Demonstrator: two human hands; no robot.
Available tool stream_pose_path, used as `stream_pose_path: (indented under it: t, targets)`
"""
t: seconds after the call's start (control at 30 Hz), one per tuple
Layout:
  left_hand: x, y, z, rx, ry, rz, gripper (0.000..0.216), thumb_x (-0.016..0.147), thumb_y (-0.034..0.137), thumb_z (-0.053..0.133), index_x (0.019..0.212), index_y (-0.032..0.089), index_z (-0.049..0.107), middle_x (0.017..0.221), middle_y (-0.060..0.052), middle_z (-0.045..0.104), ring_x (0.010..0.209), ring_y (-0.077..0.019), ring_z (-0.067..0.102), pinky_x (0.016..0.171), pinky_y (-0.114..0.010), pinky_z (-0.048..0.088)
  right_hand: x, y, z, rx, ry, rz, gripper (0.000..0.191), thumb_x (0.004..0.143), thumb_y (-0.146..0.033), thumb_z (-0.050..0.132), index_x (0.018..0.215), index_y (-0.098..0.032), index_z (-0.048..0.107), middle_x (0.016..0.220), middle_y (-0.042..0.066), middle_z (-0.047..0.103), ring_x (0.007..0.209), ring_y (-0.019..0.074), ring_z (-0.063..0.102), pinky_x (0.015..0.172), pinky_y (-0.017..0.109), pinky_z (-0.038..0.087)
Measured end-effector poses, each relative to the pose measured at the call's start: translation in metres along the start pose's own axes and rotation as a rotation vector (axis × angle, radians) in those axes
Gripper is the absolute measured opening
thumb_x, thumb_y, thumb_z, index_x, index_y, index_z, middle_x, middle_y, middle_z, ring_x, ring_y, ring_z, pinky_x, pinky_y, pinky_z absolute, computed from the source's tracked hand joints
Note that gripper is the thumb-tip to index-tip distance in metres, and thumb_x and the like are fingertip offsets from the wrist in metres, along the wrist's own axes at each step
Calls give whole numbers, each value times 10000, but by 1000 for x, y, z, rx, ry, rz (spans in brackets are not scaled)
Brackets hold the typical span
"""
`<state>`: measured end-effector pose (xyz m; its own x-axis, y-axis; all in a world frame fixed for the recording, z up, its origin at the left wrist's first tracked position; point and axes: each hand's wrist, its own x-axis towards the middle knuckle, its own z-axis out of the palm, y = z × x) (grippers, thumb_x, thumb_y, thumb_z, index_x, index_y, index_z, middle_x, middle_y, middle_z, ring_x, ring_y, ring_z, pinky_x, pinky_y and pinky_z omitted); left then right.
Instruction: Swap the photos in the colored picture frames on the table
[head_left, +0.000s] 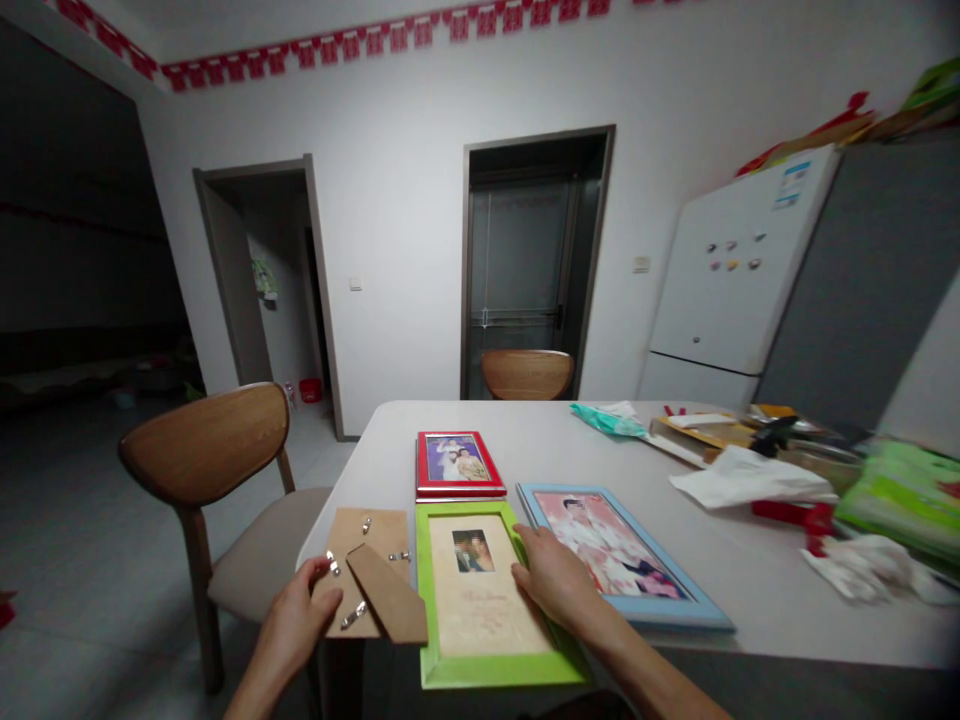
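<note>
My left hand (298,612) grips the left edge of a brown picture-frame backing board (376,530), thumb on top. Metal clips and a fold-out stand leg (386,592) show on the board's upper face. Beside it, a green picture frame (426,600) lies face up at the table's near edge, with a small photo on a cream sheet inside. My right hand (553,578) holds the green frame's right side, fingers over the rim and inner sheet. A red picture frame (459,490) lies just beyond, and a light blue picture frame (660,555) lies to the right.
The white table (540,450) carries a teal and white packet (609,420), crumpled white paper (754,478) and a green package (904,495) on the right. A wooden chair (206,450) stands at the left, another chair (527,374) at the far side. A fridge (739,270) is behind.
</note>
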<state>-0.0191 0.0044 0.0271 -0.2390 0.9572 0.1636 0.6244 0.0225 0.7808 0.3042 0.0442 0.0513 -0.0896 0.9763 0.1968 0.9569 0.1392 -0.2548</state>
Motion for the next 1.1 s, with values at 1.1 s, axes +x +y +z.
stream_pose_path:
  t: [1.1]
  targets:
    - [-66, 123, 96, -192, -169, 613, 562, 721, 405, 520, 1204, 156, 377, 1272, -144, 385, 1177, -262, 335, 960, -449, 306, -8, -37, -47, 1670, -113, 234, 723, 577, -98, 472, 1248, -226, 237, 776, 2, 632, 530, 110, 571, 528, 234, 454]
